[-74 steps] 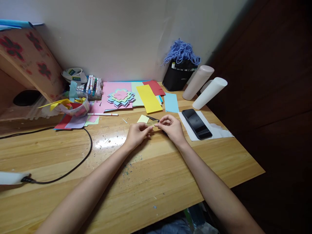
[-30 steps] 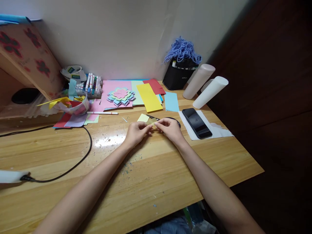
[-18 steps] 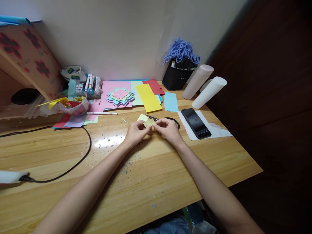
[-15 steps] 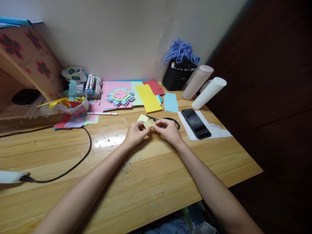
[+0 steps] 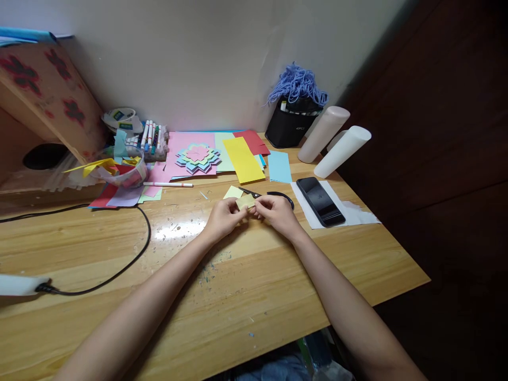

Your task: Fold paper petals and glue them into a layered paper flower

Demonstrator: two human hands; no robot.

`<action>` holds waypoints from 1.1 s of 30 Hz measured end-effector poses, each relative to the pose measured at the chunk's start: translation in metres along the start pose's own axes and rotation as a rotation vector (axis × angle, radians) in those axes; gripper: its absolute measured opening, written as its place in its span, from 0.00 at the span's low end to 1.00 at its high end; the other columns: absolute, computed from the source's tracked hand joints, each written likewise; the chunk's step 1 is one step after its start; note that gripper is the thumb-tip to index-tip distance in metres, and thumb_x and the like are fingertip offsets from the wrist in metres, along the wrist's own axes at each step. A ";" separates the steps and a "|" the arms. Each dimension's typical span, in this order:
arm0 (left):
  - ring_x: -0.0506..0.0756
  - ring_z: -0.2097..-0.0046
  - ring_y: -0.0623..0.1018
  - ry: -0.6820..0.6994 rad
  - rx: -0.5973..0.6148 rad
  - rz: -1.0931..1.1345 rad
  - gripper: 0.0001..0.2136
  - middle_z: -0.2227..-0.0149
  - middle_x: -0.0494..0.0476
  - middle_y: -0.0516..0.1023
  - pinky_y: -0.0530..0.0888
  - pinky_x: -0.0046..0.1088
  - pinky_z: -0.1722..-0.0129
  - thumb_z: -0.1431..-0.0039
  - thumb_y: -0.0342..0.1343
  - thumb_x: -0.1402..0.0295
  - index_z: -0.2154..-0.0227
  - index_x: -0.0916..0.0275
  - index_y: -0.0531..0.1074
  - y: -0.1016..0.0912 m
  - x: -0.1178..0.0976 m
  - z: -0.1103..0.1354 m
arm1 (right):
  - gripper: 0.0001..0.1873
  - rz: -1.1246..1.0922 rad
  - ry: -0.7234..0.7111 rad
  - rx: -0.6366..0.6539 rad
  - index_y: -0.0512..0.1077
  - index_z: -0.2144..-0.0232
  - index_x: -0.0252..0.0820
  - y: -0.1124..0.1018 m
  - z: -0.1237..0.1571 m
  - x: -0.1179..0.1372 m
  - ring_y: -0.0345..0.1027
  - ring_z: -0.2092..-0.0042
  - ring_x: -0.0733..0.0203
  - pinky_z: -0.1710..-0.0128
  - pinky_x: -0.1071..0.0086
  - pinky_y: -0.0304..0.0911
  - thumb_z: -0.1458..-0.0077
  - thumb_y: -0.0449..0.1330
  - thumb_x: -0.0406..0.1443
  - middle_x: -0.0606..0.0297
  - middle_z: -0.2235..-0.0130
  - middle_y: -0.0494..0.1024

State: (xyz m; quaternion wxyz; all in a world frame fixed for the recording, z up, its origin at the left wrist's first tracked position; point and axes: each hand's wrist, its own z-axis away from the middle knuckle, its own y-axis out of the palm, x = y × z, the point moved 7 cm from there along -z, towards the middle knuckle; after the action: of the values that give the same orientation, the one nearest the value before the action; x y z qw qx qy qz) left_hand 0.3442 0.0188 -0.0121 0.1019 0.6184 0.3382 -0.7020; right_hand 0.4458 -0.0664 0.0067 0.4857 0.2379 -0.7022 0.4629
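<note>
Between my two hands is a small piece of pale yellow paper (image 5: 245, 201), held above the table. My left hand (image 5: 224, 218) pinches its left and lower side between thumb and fingers. On the other side, my right hand (image 5: 277, 212) is closed with its fingertips at the paper's right edge. Black-handled scissors (image 5: 282, 197) lie just behind my right hand, which hides part of them. Another pale yellow paper piece (image 5: 233, 192) lies flat behind my left hand, beside the scissors' tip.
A layered paper flower (image 5: 197, 157) rests on pink sheets at the back, near a yellow sheet (image 5: 244, 161) and a light blue one (image 5: 280, 166). A phone (image 5: 320, 201) lies on tissue at right. Two white bottles (image 5: 343, 152) lean nearby. A black cable (image 5: 147, 233) curves at left.
The pale yellow paper has turned slightly in my fingers, and more of its face shows. My right fingertips have shifted a little to the right along its edge.
</note>
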 end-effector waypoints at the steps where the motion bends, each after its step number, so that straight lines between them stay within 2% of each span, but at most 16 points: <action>1: 0.50 0.79 0.71 0.004 0.009 -0.006 0.13 0.82 0.53 0.72 0.62 0.22 0.81 0.48 0.51 0.60 0.77 0.65 0.68 0.000 0.000 0.000 | 0.12 0.002 0.003 0.002 0.72 0.72 0.38 0.000 0.000 -0.001 0.68 0.74 0.64 0.73 0.71 0.63 0.48 0.53 0.39 0.62 0.73 0.77; 6: 0.52 0.75 0.75 0.018 0.067 0.018 0.12 0.78 0.55 0.74 0.66 0.25 0.77 0.48 0.51 0.60 0.75 0.65 0.68 0.003 0.002 -0.002 | 0.10 0.082 -0.051 0.005 0.72 0.73 0.39 -0.001 0.000 0.007 0.69 0.72 0.64 0.72 0.72 0.62 0.50 0.55 0.40 0.63 0.73 0.76; 11: 0.52 0.76 0.75 0.009 0.068 0.034 0.13 0.79 0.55 0.74 0.66 0.24 0.78 0.49 0.52 0.59 0.78 0.65 0.66 0.003 0.002 -0.001 | 0.09 0.147 -0.097 -0.049 0.72 0.76 0.39 -0.003 0.001 0.014 0.68 0.73 0.64 0.72 0.72 0.61 0.51 0.56 0.39 0.64 0.74 0.76; 17: 0.52 0.77 0.75 -0.005 0.058 0.113 0.12 0.80 0.54 0.73 0.67 0.23 0.79 0.50 0.53 0.60 0.79 0.65 0.66 0.003 0.002 -0.001 | 0.11 0.105 0.002 -0.065 0.72 0.77 0.38 -0.004 0.000 0.004 0.69 0.72 0.61 0.72 0.71 0.62 0.53 0.57 0.41 0.63 0.74 0.76; 23: 0.50 0.78 0.74 -0.031 -0.035 0.201 0.11 0.76 0.57 0.74 0.70 0.25 0.77 0.50 0.53 0.62 0.74 0.67 0.68 -0.007 0.011 -0.003 | 0.14 -0.106 0.173 -0.184 0.69 0.79 0.37 -0.027 -0.002 -0.009 0.66 0.76 0.65 0.79 0.74 0.59 0.57 0.61 0.43 0.60 0.75 0.76; 25: 0.50 0.76 0.74 0.060 -0.100 0.121 0.11 0.74 0.57 0.74 0.71 0.26 0.74 0.48 0.51 0.62 0.72 0.67 0.69 -0.013 0.001 0.000 | 0.14 -0.156 0.232 -0.173 0.68 0.80 0.37 -0.029 -0.002 -0.011 0.63 0.79 0.68 0.82 0.75 0.55 0.58 0.61 0.44 0.61 0.77 0.75; 28: 0.53 0.64 0.74 0.336 -0.202 -0.136 0.11 0.64 0.58 0.74 0.71 0.32 0.62 0.49 0.54 0.63 0.65 0.63 0.70 -0.018 -0.028 0.009 | 0.15 -0.180 0.288 -0.077 0.68 0.81 0.37 -0.020 -0.001 -0.012 0.58 0.82 0.71 0.84 0.76 0.52 0.58 0.61 0.43 0.64 0.79 0.74; 31: 0.54 0.54 0.71 0.564 -0.205 -0.388 0.11 0.58 0.56 0.72 0.61 0.40 0.48 0.49 0.56 0.66 0.61 0.59 0.69 -0.010 -0.048 0.019 | 0.14 -0.229 0.300 0.043 0.67 0.81 0.37 -0.006 0.001 -0.010 0.60 0.80 0.70 0.83 0.77 0.53 0.57 0.61 0.43 0.65 0.79 0.73; 33: 0.52 0.55 0.71 0.616 -0.192 -0.453 0.07 0.59 0.54 0.73 0.54 0.43 0.44 0.46 0.52 0.68 0.63 0.58 0.70 -0.007 -0.050 0.020 | 0.15 -0.248 0.283 0.096 0.66 0.81 0.38 -0.001 0.001 -0.008 0.60 0.79 0.71 0.83 0.77 0.52 0.56 0.60 0.44 0.66 0.78 0.72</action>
State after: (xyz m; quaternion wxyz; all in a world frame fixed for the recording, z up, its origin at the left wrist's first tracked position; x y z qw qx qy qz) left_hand 0.3352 -0.0015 0.0371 -0.1045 0.6974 0.5449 -0.4537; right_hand 0.4491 -0.0687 -0.0005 0.6210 0.2779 -0.5695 0.4613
